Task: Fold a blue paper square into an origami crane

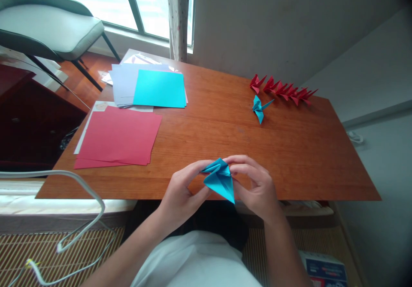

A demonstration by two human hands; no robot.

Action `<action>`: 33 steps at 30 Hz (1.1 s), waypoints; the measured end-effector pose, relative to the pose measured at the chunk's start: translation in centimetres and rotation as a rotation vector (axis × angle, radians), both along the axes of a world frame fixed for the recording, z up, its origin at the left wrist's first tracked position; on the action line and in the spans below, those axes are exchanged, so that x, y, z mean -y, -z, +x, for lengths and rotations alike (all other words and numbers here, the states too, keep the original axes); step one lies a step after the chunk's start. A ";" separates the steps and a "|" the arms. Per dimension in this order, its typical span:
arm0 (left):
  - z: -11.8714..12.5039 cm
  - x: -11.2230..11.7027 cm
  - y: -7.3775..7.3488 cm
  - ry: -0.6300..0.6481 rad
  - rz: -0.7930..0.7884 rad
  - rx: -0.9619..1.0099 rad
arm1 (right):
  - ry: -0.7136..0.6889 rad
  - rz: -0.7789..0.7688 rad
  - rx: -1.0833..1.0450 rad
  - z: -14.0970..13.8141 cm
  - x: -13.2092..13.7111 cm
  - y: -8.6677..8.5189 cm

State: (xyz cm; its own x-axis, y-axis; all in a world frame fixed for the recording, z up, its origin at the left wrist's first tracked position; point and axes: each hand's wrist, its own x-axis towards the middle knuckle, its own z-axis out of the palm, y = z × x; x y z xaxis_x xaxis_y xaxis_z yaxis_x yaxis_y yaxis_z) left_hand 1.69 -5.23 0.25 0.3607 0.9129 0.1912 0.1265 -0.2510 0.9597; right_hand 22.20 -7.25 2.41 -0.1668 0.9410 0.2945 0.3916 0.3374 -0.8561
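Observation:
A partly folded piece of blue origami paper is held between my two hands at the near edge of the table. My left hand pinches its left corner between thumb and fingers. On the other side, my right hand grips the right edge, fingers behind and thumb below. One blue point of the paper hangs downward, and a folded flap stands up at the top. A finished blue paper crane rests farther back on the right, in front of a row of red paper cranes.
The wooden table carries red paper sheets on the left and a blue paper sheet on pale sheets behind them. A white cable loops at the lower left. A chair stands by the window.

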 end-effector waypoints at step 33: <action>-0.5 -0.1 0.4 0.017 0.234 -0.073 | -0.113 0.034 0.237 -0.5 -0.8 -1.7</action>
State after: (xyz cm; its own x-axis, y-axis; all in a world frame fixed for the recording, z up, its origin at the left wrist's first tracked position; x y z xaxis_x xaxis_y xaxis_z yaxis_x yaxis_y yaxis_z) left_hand 1.14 -5.17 -0.20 0.3960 0.8407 0.3694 0.1870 -0.4677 0.8639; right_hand 21.75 -6.46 4.14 -0.3382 0.9028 0.2657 0.5380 0.4171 -0.7325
